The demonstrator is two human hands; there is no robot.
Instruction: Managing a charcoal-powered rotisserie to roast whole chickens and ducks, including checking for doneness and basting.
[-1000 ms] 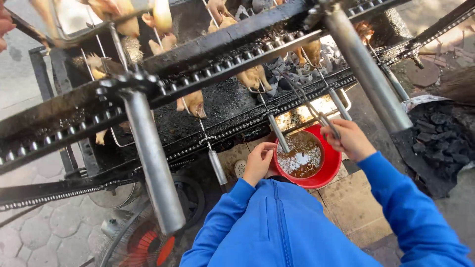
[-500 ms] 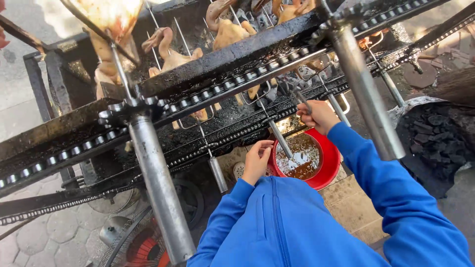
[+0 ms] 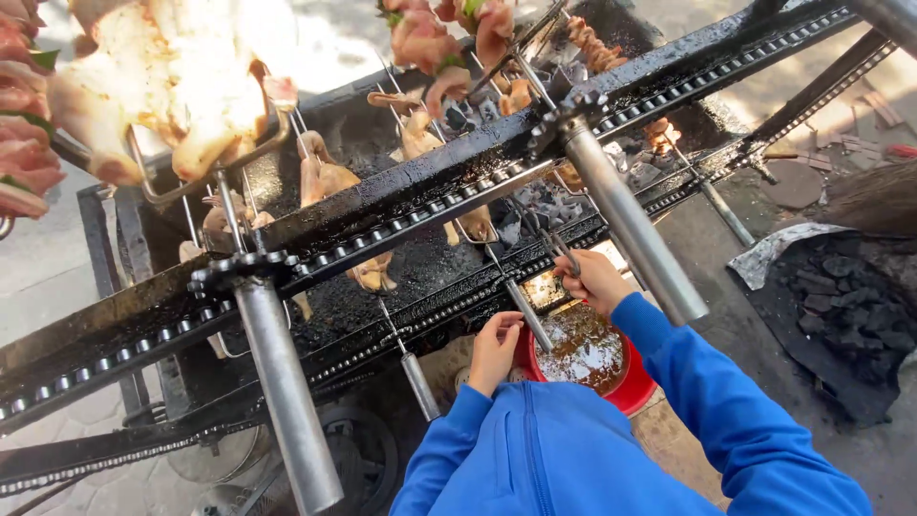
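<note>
My left hand (image 3: 494, 350) grips the left rim of a red bowl (image 3: 637, 393) filled with dark brown liquid, held just below the grill's front rail. Above the bowl, my right hand (image 3: 595, 280) is closed on a thin metal tool (image 3: 557, 248) that points up into the rotisserie grill (image 3: 420, 191). Both my arms wear blue sleeves. Whole chickens (image 3: 181, 86) hang on spits above glowing coals (image 3: 659, 134); smaller pieces (image 3: 320, 177) turn lower down.
Two thick steel spit handles (image 3: 635, 229) (image 3: 287, 392) stick out toward me, with drive chains running along the black rails. A pile of charcoal (image 3: 845, 306) lies on foil at the right. A paved floor shows at the left.
My right hand has risen from the bowl toward the grill's front rail with the metal tool. My left hand stays on the bowl's rim. The view has tilted up toward the chickens.
</note>
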